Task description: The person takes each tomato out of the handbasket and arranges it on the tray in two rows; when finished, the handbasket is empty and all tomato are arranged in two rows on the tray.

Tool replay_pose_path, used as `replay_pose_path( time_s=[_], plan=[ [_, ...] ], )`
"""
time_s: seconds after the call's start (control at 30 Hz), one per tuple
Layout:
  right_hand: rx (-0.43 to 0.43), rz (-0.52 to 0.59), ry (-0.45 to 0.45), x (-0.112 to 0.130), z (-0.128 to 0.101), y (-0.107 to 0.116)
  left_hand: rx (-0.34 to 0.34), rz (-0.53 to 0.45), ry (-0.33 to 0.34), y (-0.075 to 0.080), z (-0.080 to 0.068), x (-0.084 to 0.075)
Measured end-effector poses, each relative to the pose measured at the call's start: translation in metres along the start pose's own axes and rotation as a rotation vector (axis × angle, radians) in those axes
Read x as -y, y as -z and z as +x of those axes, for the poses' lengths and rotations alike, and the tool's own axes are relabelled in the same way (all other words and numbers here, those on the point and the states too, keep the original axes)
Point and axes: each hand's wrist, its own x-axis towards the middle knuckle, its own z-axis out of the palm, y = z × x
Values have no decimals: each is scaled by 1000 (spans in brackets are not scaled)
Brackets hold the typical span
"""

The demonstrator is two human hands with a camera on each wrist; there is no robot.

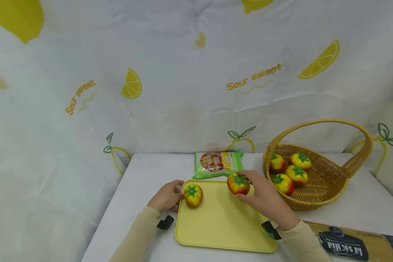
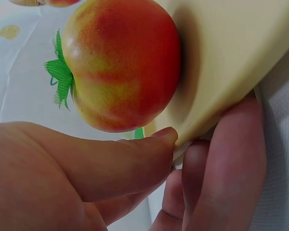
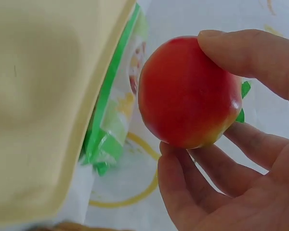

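A yellow tray point(image 1: 222, 222) lies on the white table in front of me. My left hand point(image 1: 177, 191) pinches the tray's far left corner, thumb point(image 2: 135, 154) on the rim point(image 2: 231, 72) and fingers underneath. A red-yellow tomato point(image 1: 193, 195) with a green calyx sits on the tray right beside that thumb, and it fills the left wrist view point(image 2: 123, 62). My right hand point(image 1: 249, 186) holds a second tomato point(image 1: 238, 184) just above the tray's far right corner. In the right wrist view this tomato point(image 3: 188, 94) is gripped between thumb and fingers.
A wicker basket point(image 1: 314, 202) with a hoop handle stands at the right and holds three more tomatoes point(image 1: 296, 174). A green snack packet point(image 1: 217, 164) lies behind the tray. A pasta package point(image 1: 353, 243) lies at the near right. Lemon-print cloth covers the backdrop.
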Motion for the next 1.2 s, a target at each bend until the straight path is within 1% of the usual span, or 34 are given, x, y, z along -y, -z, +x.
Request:
replay_pose_path(
  time_s=[0.23,0.4,0.53,0.83,1.2],
  plan=[
    [55,8,8,8,13,-28,-2,-1,4,2,-2,-2],
    [109,39,-8,13,17,-44,0,1,-6,1,-4,-2],
    [122,29,-3,14,17,-53,5,1,-16,1,-5,-2],
    [118,19,39,16,18,-61,5,3,-29,2,-4,-4],
    [134,14,11,16,17,-65,5,11,-35,2,-5,-3]
  ],
)
